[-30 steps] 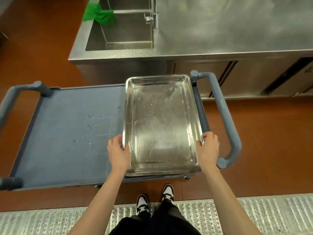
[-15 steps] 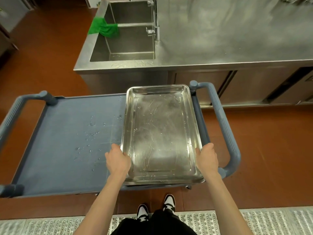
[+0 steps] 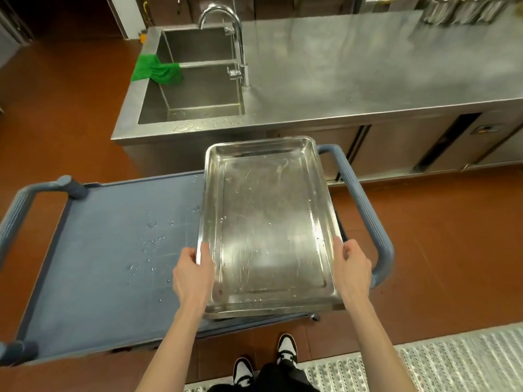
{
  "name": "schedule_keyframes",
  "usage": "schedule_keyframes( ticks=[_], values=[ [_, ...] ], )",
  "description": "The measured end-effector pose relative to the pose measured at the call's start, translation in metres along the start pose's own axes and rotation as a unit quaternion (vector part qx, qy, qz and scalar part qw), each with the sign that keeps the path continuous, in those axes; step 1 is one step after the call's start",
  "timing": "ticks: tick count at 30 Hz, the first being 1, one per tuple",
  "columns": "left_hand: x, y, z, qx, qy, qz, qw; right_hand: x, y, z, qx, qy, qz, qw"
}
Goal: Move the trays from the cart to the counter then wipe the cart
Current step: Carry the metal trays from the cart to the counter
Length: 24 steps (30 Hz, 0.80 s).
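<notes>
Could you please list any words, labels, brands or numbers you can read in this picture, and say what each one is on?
There is no readable text.
The tray, the cart and the counter show no lettering.
The marks on the sink's front rim look like water or glare, not readable as letters.
The small plate on a cabinet front is too small to read.

Cart (image 3: 107, 250) left handle cut off; fingers (image 3: 195, 254) under tray (image 3: 268, 222) hidden.

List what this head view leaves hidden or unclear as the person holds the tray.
- Fingertips of left hand and right hand: under the tray rim.
- Cart right part: covered by the tray.
- Items at the counter's far end: blurred, cut by the top edge.
</notes>
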State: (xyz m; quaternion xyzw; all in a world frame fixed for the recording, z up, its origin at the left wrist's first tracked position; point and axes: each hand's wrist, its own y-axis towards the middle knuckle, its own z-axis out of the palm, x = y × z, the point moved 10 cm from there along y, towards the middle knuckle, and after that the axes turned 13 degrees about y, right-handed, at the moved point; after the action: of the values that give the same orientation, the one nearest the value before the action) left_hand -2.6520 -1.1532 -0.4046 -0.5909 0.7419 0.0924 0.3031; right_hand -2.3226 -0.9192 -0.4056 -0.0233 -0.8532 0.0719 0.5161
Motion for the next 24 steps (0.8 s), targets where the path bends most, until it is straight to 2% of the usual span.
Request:
schedule_keyframes(
  ticks=[9,24],
  values=[
    [-0.051,-0.006,-0.027,0.045,-0.109,0.091,0.989,0.025,-0.060,-0.066,-0.094,0.079,0.006,0.992],
    [-0.136,-0.102,0.016,0.180,-0.100,0.246,0.947,-0.026,-0.165,-0.194,-0.292,0.099,0.063,0.949]
  ],
)
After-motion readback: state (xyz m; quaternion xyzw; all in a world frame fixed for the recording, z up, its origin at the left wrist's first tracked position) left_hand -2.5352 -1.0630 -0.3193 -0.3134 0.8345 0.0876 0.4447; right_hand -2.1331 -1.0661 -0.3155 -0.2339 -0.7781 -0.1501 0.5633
